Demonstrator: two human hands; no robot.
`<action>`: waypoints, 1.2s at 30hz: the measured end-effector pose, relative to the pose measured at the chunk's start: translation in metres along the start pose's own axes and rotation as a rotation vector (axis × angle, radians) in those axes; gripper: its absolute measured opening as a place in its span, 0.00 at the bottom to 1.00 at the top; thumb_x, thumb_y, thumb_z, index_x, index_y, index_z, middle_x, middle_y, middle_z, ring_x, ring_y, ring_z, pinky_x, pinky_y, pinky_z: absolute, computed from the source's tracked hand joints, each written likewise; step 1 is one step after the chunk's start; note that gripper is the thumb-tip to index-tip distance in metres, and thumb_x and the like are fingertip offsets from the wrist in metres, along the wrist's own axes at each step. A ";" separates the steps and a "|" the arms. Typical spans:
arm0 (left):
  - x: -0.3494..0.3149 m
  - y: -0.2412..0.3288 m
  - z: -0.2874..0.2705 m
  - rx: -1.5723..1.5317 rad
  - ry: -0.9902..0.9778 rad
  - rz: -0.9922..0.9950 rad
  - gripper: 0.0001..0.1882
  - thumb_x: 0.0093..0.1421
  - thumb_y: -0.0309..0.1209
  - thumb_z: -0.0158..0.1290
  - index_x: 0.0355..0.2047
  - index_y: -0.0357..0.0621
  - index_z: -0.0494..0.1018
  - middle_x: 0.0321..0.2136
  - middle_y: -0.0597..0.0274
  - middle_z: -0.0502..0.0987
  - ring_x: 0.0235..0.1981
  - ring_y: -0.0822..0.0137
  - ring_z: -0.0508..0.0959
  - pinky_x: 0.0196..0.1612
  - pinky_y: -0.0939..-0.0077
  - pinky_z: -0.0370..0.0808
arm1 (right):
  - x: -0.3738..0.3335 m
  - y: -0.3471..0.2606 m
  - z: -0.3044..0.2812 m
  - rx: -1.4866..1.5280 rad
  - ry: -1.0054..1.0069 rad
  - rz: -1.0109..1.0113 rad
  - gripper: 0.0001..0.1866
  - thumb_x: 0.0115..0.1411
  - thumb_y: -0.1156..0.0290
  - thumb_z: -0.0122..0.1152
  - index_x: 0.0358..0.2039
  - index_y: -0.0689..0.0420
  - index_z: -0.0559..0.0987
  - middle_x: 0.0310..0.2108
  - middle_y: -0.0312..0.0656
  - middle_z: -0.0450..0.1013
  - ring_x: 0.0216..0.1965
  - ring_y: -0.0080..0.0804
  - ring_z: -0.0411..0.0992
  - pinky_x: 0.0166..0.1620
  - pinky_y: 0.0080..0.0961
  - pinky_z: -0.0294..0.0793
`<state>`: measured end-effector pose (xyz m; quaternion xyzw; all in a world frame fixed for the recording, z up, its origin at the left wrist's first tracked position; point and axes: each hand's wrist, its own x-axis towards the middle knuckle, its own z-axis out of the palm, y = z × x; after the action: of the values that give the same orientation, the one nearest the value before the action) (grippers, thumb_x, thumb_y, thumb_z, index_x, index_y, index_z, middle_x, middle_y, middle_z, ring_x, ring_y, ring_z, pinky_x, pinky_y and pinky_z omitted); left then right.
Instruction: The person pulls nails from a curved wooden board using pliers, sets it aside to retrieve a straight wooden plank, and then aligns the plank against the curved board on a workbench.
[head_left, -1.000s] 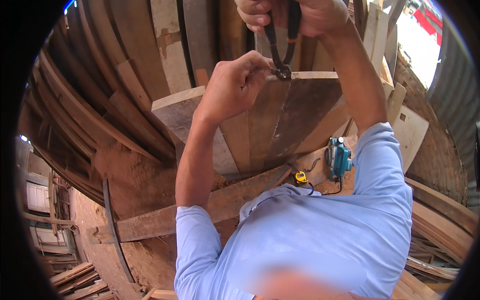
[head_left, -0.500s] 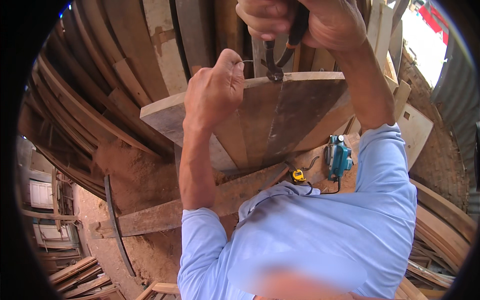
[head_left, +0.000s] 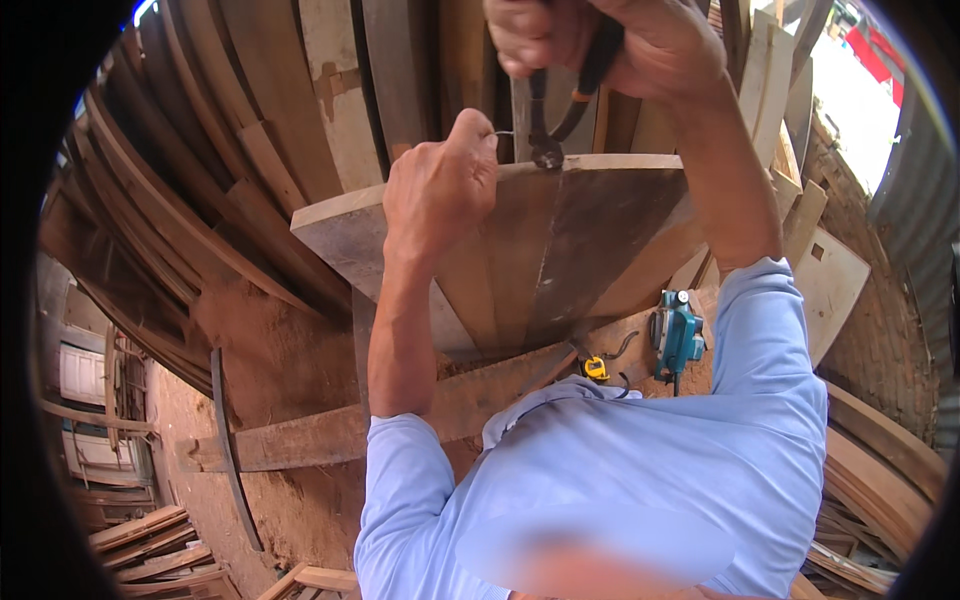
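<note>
My right hand [head_left: 655,55], partly blurred, is wrapped round the dark handles of pliers [head_left: 570,122] with orange trim. Their jaws rest at the upper edge of a wooden panel [head_left: 515,240] made of joined boards, right by the seam between two of them. To the left, my left hand [head_left: 440,190] is closed in a pinch against that same edge. A thin, wire-like metal piece [head_left: 504,133] sticks out from its thumb and finger toward the pliers. Whether the jaws bite on anything is too small to tell.
Below the panel, a long plank [head_left: 300,440] carries a teal electric planer [head_left: 678,338] and a yellow tape measure [head_left: 596,368]. Tall boards [head_left: 400,80] lean behind the panel. A dark curved strip [head_left: 232,460] crosses the plank's left end; sawdust [head_left: 250,330] covers the ground there.
The view has shifted slightly. Both hands keep their holds at the panel edge, the right one blurred by a small movement with the pliers.
</note>
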<state>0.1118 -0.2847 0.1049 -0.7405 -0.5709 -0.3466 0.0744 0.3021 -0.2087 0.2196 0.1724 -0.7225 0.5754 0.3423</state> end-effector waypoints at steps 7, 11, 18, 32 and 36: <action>0.010 -0.011 0.007 0.027 0.029 0.038 0.08 0.67 0.37 0.48 0.36 0.48 0.71 0.16 0.51 0.74 0.24 0.45 0.78 0.28 0.54 0.72 | 0.017 0.007 -0.009 -0.057 -0.043 -0.006 0.30 0.71 0.49 0.46 0.61 0.62 0.66 0.36 0.46 0.77 0.38 0.32 0.76 0.39 0.28 0.76; 0.008 -0.008 0.005 0.041 0.009 0.034 0.07 0.67 0.37 0.49 0.36 0.48 0.71 0.16 0.52 0.75 0.24 0.45 0.78 0.28 0.54 0.72 | 0.029 0.017 -0.025 0.038 -0.045 0.074 0.33 0.70 0.48 0.46 0.64 0.61 0.62 0.37 0.46 0.77 0.36 0.31 0.76 0.38 0.28 0.76; 0.010 -0.005 0.005 0.033 0.012 0.047 0.06 0.65 0.36 0.49 0.35 0.48 0.69 0.18 0.51 0.76 0.25 0.43 0.78 0.28 0.49 0.71 | 0.046 0.019 -0.018 0.050 0.111 0.305 0.32 0.70 0.46 0.47 0.62 0.59 0.64 0.36 0.45 0.77 0.35 0.29 0.75 0.40 0.28 0.75; 0.005 -0.007 0.002 0.050 0.028 0.034 0.06 0.65 0.35 0.50 0.35 0.49 0.67 0.18 0.50 0.76 0.24 0.43 0.78 0.27 0.50 0.71 | 0.043 0.028 -0.021 0.141 0.110 0.276 0.24 0.64 0.43 0.57 0.26 0.49 0.67 0.22 0.26 0.60 0.23 0.16 0.61 0.29 0.18 0.66; 0.003 -0.003 -0.001 0.030 0.048 0.027 0.05 0.65 0.34 0.50 0.34 0.48 0.70 0.16 0.53 0.74 0.22 0.46 0.78 0.26 0.55 0.72 | 0.036 0.007 0.002 0.109 0.143 0.259 0.25 0.63 0.41 0.58 0.25 0.48 0.65 0.21 0.25 0.58 0.22 0.15 0.58 0.27 0.17 0.63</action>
<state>0.1090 -0.2818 0.1060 -0.7385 -0.5639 -0.3548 0.1038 0.2713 -0.2030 0.2391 0.0546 -0.6801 0.6640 0.3060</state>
